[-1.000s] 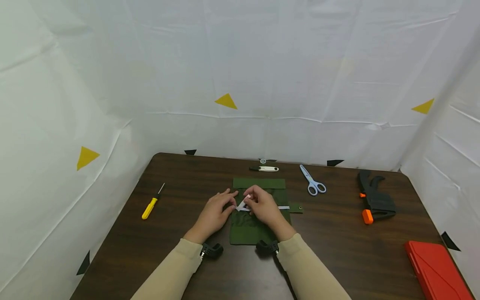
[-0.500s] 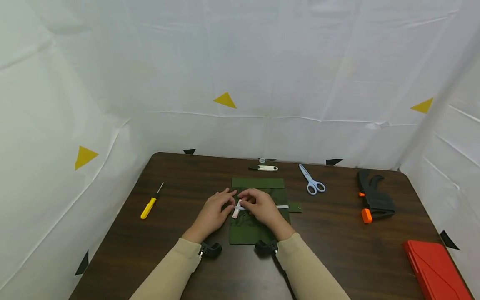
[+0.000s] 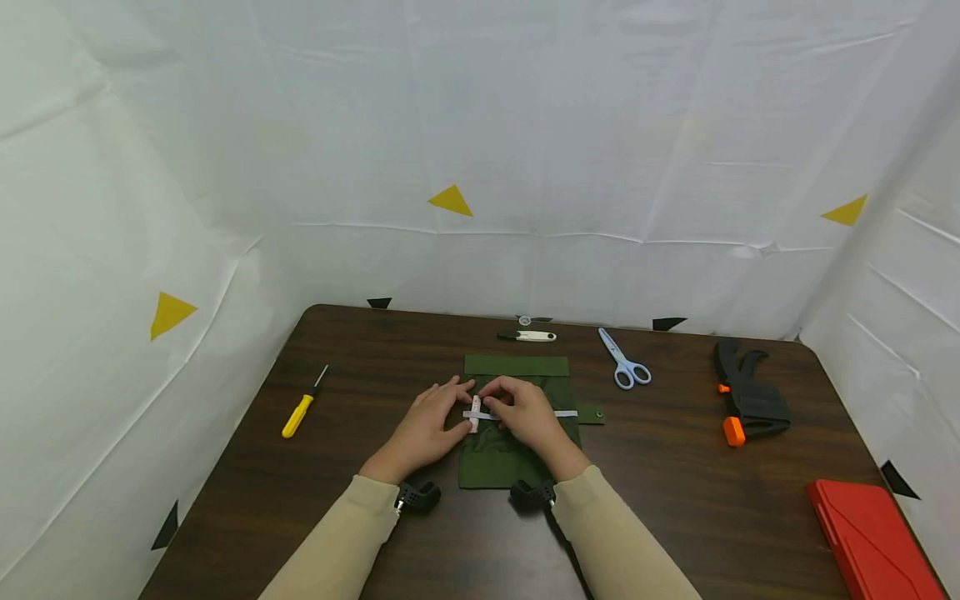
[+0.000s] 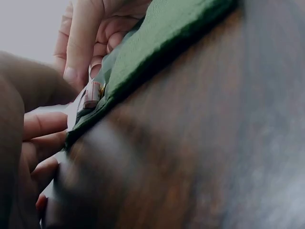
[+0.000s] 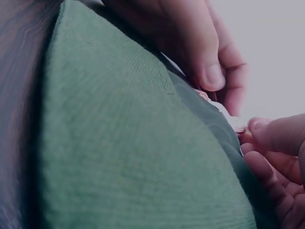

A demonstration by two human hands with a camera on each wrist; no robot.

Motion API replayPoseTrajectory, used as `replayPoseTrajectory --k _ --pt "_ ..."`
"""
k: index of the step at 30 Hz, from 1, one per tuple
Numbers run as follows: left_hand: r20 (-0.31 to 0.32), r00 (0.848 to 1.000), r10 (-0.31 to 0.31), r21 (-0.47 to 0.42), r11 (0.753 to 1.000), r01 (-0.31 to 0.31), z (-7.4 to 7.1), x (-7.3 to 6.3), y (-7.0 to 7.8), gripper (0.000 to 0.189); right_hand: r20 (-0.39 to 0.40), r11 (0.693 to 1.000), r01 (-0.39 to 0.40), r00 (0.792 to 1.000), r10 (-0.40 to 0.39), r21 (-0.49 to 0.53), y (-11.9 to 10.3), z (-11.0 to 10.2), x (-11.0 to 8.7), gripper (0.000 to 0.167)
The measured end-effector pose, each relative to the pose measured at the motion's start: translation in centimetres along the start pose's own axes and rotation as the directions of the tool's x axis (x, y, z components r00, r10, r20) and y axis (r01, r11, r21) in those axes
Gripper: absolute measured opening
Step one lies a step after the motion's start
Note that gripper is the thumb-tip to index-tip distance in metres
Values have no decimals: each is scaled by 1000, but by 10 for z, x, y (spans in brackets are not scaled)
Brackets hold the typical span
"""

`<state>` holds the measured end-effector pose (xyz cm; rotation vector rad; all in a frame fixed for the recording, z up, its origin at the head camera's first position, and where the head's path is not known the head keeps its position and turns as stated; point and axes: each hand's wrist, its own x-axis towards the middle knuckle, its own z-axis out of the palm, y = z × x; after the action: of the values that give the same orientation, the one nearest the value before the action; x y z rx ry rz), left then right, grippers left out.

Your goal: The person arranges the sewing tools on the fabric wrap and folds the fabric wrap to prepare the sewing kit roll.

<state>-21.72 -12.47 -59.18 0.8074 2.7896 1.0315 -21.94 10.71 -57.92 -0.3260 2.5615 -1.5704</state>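
A green cloth roll (image 3: 517,468) lies flat, crossed by a white elastic strap (image 3: 565,413). Under the strap's left end sits a small white bar (image 3: 475,423) with reddish marks, like a folded ruler, standing nearly straight across the band. My left hand (image 3: 425,421) has its thumb at the bar's lower end and its fingers spread past the upper end. With curled fingers, my right hand (image 3: 525,415) pinches the strap just right of the bar. In the left wrist view the marked end of the bar (image 4: 92,95) shows between both hands.
On the brown table (image 3: 360,350) lie a yellow screwdriver (image 3: 300,412) at left, a white-and-black tool (image 3: 532,337) behind the roll, and light-blue scissors (image 3: 624,362). A black-and-orange clamp (image 3: 753,400) and a red case (image 3: 873,533) are at right.
The white bar has gone from the right fingers to under the strap and turned upright. The left hand has spread its thumb from the fingers; the right hand has shifted slightly left.
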Motion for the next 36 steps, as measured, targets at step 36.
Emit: replayPoseTrajectory --k 36 --pt "113 993 -29 123 992 15 1 -1 0 98 -58 971 -59 996 74 231 -10 -63 20 31"
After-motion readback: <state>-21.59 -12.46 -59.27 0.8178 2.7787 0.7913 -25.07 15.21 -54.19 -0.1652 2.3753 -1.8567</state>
